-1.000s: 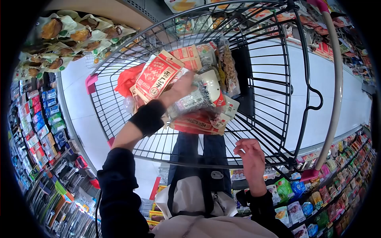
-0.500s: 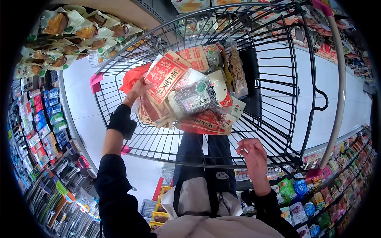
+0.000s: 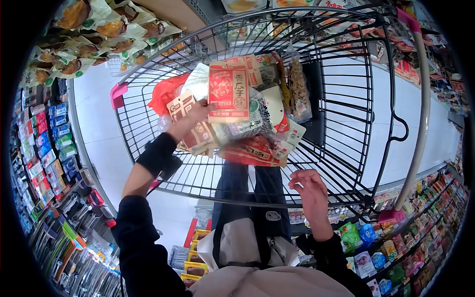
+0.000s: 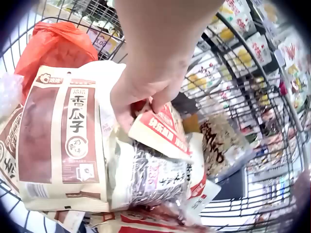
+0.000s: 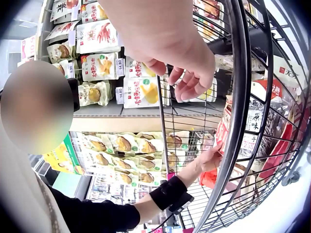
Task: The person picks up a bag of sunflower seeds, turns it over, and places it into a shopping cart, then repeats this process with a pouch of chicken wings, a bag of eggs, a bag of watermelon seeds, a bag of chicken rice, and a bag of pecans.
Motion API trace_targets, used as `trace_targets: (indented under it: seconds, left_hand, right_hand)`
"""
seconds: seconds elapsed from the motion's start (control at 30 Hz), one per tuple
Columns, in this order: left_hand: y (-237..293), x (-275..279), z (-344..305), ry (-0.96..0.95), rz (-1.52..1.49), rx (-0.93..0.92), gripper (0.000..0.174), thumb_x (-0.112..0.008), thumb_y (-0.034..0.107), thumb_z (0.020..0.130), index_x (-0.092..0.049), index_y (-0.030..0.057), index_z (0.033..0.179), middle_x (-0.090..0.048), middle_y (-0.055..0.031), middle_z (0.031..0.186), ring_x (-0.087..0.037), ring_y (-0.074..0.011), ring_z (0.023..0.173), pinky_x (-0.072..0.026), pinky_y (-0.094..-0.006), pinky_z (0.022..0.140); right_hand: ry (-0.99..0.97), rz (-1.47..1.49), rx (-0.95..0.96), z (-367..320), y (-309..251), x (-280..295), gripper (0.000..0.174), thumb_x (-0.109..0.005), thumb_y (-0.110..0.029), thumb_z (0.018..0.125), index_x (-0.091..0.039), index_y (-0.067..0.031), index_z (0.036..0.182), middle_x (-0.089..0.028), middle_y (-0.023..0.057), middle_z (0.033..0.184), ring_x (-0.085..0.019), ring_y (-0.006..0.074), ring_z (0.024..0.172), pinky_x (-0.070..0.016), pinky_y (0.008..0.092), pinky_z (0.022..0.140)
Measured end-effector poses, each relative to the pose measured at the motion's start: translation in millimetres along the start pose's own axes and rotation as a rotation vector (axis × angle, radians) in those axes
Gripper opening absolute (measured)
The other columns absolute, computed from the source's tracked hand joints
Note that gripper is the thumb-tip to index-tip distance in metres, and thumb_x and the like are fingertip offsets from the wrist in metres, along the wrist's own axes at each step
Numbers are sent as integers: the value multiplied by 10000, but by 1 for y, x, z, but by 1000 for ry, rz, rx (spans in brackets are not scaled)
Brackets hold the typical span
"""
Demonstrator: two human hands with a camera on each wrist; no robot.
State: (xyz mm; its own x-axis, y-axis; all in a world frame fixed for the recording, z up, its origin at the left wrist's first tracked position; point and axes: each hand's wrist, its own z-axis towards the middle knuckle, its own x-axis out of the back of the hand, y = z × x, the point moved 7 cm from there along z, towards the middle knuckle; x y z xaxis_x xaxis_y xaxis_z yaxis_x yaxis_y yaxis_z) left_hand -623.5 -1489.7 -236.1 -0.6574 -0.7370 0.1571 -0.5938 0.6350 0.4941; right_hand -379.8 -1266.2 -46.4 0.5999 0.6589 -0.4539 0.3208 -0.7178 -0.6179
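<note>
In the head view my left hand pinches the lower left edge of a red and tan seed bag, above the pile in the shopping cart. The left wrist view shows thumb and fingers on the folded end of that seed bag. Beside it lies a brown and cream seed bag. Below it is a clear bag of dark striped seeds. My right hand hangs by the cart's near rim, fingers loosely bent, holding nothing.
A red plastic bag is at the pile's left. Another clear snack bag leans near a black panel. Shelves of packaged goods line the sides, and hanging food packs stand at the upper left.
My left hand went from the pile's middle to the red seed bag's edge, then carried that bag right and turned it straighter. More of the brown bag shows. The right hand stays nearly still.
</note>
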Motion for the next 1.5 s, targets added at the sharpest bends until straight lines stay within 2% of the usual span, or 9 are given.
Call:
trace_targets:
  seconds: [0.03,0.3,0.57,0.73,0.77,0.87,1.07,1.2,1.5]
  left_hand:
    - [-11,-1,18,21,91,-20,491,-626,371,766,-504,2,1067,-586,-85,955,-585,-163,788,-483,-290,683]
    - [-21,8,35,132,267,30,558,-645,412,732,-477,-4,1063,-580,-112,898,-583,-194,787,-476,-313,672]
    - [71,22,-121,418,650,-569,424,-595,255,776,-450,-20,1064,-525,-181,1004,-538,-324,874,-442,-370,731]
    - [10,36,-224,539,800,-647,386,-599,151,756,-459,9,1087,-512,-166,1020,-511,-338,914,-433,-374,766]
    - [-7,38,-237,539,802,-640,381,-602,142,754,-466,13,1085,-515,-162,1021,-508,-334,923,-429,-372,777]
    - [-50,38,-270,523,789,-643,337,-599,148,756,-508,29,1057,-526,-151,1020,-503,-321,934,-415,-374,800]
    - [-111,39,-267,471,766,-662,261,-582,277,776,-601,77,944,-590,-95,922,-509,-281,890,-378,-376,815]
    - [-113,40,-273,485,765,-747,251,-585,320,760,-625,82,826,-611,-48,837,-525,-248,847,-379,-363,778]
    - [-139,43,-274,624,784,-804,260,-556,330,765,-611,78,800,-593,-86,770,-538,-277,779,-395,-388,714]
  right_hand:
    - [7,0,-3,0,0,2,215,-442,-171,828,-481,-3,955,-521,149,984,-503,203,823,-391,321,759]
    - [47,5,16,-6,-6,18,206,-429,-158,826,-483,3,943,-526,151,977,-507,211,823,-394,332,768]
    - [-35,-249,89,-12,-27,27,193,-420,-138,853,-488,-2,971,-542,129,985,-534,184,837,-412,322,781]
    - [-146,-612,155,-15,-26,39,139,-433,-69,864,-493,-7,973,-550,61,987,-526,112,844,-410,244,778]
    - [-129,-747,118,-20,-29,37,143,-472,-72,847,-511,-27,977,-542,67,950,-525,144,856,-425,265,745]
    - [-287,-1424,540,-44,-45,10,217,-528,-122,806,-517,-53,1012,-533,118,976,-504,272,912,-422,341,776]
    - [-352,-1916,630,-78,-21,25,232,-542,-261,788,-554,-119,971,-556,22,936,-508,193,898,-415,333,727]
    - [-263,-1986,717,-84,-13,28,177,-541,-269,770,-569,-139,887,-571,-39,893,-519,172,825,-405,338,664]
    - [-115,-2036,694,-89,-3,35,177,-511,-283,794,-584,-145,877,-592,-10,854,-550,198,826,-409,371,681]
